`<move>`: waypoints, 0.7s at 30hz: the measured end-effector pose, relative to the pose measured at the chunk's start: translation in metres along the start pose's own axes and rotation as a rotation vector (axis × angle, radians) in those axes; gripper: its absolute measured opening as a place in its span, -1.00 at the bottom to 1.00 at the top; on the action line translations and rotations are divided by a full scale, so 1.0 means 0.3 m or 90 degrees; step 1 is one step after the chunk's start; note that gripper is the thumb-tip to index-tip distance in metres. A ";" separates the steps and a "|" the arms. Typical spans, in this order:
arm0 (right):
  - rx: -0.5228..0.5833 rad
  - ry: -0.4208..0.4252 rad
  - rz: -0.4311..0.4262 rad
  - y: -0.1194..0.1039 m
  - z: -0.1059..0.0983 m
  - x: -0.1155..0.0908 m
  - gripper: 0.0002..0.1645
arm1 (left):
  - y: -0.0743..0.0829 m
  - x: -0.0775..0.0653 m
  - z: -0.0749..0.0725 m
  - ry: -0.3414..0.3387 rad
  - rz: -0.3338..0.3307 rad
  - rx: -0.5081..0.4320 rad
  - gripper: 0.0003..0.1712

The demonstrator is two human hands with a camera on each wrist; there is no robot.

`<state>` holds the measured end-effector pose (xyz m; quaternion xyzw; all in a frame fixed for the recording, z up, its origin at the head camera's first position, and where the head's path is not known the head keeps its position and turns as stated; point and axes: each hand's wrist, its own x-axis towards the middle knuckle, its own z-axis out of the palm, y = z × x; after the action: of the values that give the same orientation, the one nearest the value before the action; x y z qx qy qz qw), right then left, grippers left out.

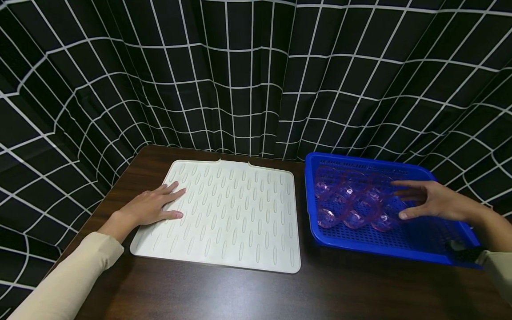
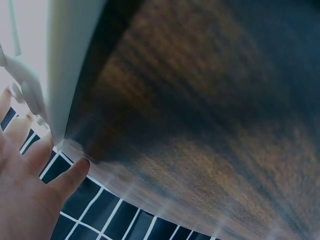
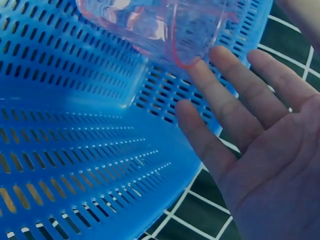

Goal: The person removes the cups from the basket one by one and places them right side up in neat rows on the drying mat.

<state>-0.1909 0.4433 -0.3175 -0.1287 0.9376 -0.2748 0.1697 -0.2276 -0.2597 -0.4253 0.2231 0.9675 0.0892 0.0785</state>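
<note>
Fingers spread, my left hand (image 1: 150, 207) rests on the left edge of a white drying mat (image 1: 236, 213) with raised oval ridges. Only its fingers and palm show beside the mat's edge in the left wrist view. To the right, several clear pink cups (image 1: 354, 218) are grouped in a blue slotted basket (image 1: 368, 251). My right hand (image 1: 438, 200) reaches over the basket's right part with fingers extended, holding nothing. In the right wrist view its fingertips (image 3: 199, 70) are right at the rim of one pink cup (image 3: 150, 25).
A dark brown wooden table (image 1: 248, 293) bears the mat and the basket side by side. Behind and around it hangs a black curtain (image 1: 240, 89) with a white grid. The basket's raised walls surround the cups.
</note>
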 end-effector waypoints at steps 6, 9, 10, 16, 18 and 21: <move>-0.031 0.017 0.007 -0.003 0.017 0.009 0.13 | -0.001 0.005 0.002 -0.003 -0.001 -0.003 0.02; -0.042 0.012 0.014 -0.004 0.025 0.014 0.15 | 0.000 0.007 0.003 -0.003 -0.004 -0.004 0.04; -0.043 0.010 0.015 -0.004 0.026 0.015 0.16 | 0.000 0.008 0.004 -0.002 -0.005 -0.004 0.04; -0.022 -0.032 -0.008 0.000 0.025 0.019 0.20 | -0.001 0.007 0.005 0.005 -0.003 -0.005 0.04; -0.009 -0.053 -0.010 0.003 0.024 0.021 0.22 | -0.003 0.007 0.007 0.007 -0.002 -0.002 0.03; 0.005 -0.078 0.001 0.005 0.023 0.027 0.26 | -0.005 0.006 0.009 0.007 0.000 0.002 0.04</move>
<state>-0.1957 0.4385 -0.3259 -0.1442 0.9243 -0.2702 0.2277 -0.2294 -0.2599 -0.4285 0.2231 0.9680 0.0887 0.0726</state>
